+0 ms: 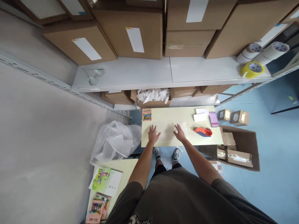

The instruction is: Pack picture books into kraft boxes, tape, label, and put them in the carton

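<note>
Both my hands rest flat on a pale yellow table (168, 119) in front of me. My left hand (153, 134) lies near the table's front left with its fingers spread, holding nothing. My right hand (179, 132) lies flat with fingers apart on a thin clear plastic bag (183, 127) that is hard to make out. A small colourful booklet (147, 114) sits at the table's far left corner. An orange tape dispenser (203, 131) lies just right of my right hand. White cards (201, 117) and a purple slip (213, 119) lie at the far right.
A grey shelf (149, 74) behind the table carries large cardboard boxes (130, 32) and tape rolls (253, 68). An open carton (240, 149) with packed parcels stands on the blue floor at right. A big plastic bag (114, 141) lies at left. Picture books (105, 182) lie on a second table.
</note>
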### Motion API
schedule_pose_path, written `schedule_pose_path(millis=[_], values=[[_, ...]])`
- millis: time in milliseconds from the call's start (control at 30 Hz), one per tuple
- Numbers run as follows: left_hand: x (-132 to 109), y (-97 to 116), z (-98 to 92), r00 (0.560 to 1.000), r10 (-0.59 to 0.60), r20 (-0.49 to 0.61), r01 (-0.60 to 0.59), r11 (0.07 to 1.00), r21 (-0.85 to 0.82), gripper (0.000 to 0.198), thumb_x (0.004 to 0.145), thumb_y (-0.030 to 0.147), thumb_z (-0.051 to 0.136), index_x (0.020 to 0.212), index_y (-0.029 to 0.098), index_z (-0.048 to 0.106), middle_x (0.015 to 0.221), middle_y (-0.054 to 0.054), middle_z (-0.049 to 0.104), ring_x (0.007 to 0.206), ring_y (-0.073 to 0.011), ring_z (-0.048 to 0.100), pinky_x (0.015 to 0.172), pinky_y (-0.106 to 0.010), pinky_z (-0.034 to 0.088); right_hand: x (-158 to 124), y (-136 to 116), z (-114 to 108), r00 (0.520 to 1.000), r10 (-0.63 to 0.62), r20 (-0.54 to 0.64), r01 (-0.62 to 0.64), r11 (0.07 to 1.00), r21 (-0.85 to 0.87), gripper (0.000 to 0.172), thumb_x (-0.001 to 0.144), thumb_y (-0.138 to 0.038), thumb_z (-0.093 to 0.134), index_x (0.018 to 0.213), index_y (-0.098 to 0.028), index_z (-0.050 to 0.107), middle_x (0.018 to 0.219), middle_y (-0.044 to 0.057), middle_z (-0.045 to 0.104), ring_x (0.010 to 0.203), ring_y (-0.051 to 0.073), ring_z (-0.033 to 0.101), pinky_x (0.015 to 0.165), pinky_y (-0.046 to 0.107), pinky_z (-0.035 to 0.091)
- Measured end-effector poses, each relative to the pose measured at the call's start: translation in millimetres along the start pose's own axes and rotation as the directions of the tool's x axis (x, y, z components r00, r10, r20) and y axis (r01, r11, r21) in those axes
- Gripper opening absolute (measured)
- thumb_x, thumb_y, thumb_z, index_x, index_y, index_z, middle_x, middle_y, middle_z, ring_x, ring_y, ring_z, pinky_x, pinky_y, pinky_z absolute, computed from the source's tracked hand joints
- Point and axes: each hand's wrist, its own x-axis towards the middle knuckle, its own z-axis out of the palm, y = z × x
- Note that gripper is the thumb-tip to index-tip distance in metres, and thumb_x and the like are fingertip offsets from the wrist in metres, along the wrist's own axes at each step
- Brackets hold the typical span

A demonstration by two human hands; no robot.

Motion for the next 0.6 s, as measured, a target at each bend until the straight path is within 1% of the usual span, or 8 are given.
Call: schedule_pose_path(millis=[67,133,167,267,367,467,533,600], values=[[11.0,-10.2,-16.3,0.994,-0.078,-0.081,0.067,0.989,-0.134,0.074,0.1,0.051,0.062,0.165,0.02,0.044,0.176,-0.016,0.033,0.165,-0.035,0.024,0.131,-0.051,0.028,26.3,-32.6,9.2,0.999,-0.041,0.004,0.04,0.992,0.124,0.064,0.099,-0.035,0.056,0.162,-0.022,0.052,0.173,0.011,0.041,0.162,0.027,0.036,0.129,0.046,0.037],[28.5,-25.7,-34.6,0.978,-0.179,-0.107,0.146,0.954,-0.262,0.07,0.103,0.05,0.058,0.164,0.02,0.045,0.171,-0.016,0.042,0.161,-0.032,0.036,0.13,-0.045,0.031,57.2,-67.6,25.1,0.997,-0.061,0.037,0.051,0.975,0.217,0.064,0.098,-0.035,0.056,0.162,-0.024,0.052,0.17,0.008,0.047,0.157,0.027,0.044,0.129,0.046,0.038],[39.2,-34.7,-43.5,0.968,-0.228,-0.106,0.184,0.93,-0.317,0.068,0.103,0.049,0.058,0.164,0.02,0.045,0.168,-0.016,0.047,0.158,-0.0311,0.042,0.129,-0.043,0.033,73.3,-84.5,35.1,0.996,-0.063,0.064,0.045,0.969,0.245,0.065,0.098,-0.035,0.056,0.162,-0.025,0.051,0.169,0.008,0.048,0.156,0.027,0.046,0.129,0.046,0.038],[75.3,-62.8,-65.0,0.94,-0.325,-0.102,0.253,0.868,-0.428,0.066,0.102,0.047,0.061,0.162,0.022,0.048,0.16,-0.014,0.058,0.152,-0.0314,0.05,0.126,-0.043,0.038,119.6,-127.8,69.2,0.99,-0.042,0.133,0.009,0.97,0.241,0.067,0.096,-0.032,0.057,0.162,-0.021,0.051,0.168,0.009,0.048,0.157,0.028,0.045,0.129,0.045,0.038],[108.7,-86.6,-75.6,0.924,-0.374,-0.08,0.296,0.831,-0.47,0.065,0.098,0.041,0.069,0.158,0.022,0.052,0.156,-0.015,0.061,0.15,-0.0335,0.052,0.124,-0.044,0.04,154.8,-158.3,104.5,0.989,-0.033,0.143,0.009,0.986,0.167,0.067,0.094,-0.029,0.06,0.161,-0.019,0.052,0.168,0.011,0.049,0.156,0.03,0.045,0.127,0.045,0.041],[129.6,-106.6,-78.6,0.908,-0.415,-0.063,0.331,0.8,-0.501,0.058,0.094,0.028,0.073,0.15,0.018,0.06,0.146,-0.017,0.068,0.143,-0.0352,0.059,0.119,-0.045,0.045,171.4,-179.5,138.8,0.982,-0.104,0.157,0.093,0.993,0.076,0.069,0.091,-0.024,0.06,0.159,-0.017,0.052,0.169,0.012,0.047,0.159,0.031,0.04,0.126,0.046,0.042],[134.5,-119.6,-79.7,0.909,-0.412,-0.065,0.317,0.783,-0.535,0.045,0.093,0.022,0.071,0.138,0.017,0.067,0.131,-0.016,0.075,0.13,-0.0342,0.067,0.112,-0.044,0.05,172.4,-190.1,158.6,0.965,-0.193,0.175,0.188,0.981,0.045,0.07,0.089,-0.02,0.059,0.159,-0.013,0.053,0.17,0.015,0.044,0.162,0.031,0.033,0.128,0.047,0.04],[133.7,-131.6,-81.9,0.909,-0.409,-0.077,0.295,0.763,-0.576,0.031,0.092,0.018,0.07,0.124,0.016,0.072,0.114,-0.014,0.078,0.114,-0.031,0.071,0.103,-0.041,0.054,168.6,-198.2,172.3,0.951,-0.253,0.177,0.246,0.967,0.06,0.071,0.088,-0.019,0.059,0.158,-0.012,0.053,0.17,0.016,0.044,0.164,0.031,0.029,0.129,0.048,0.038]])
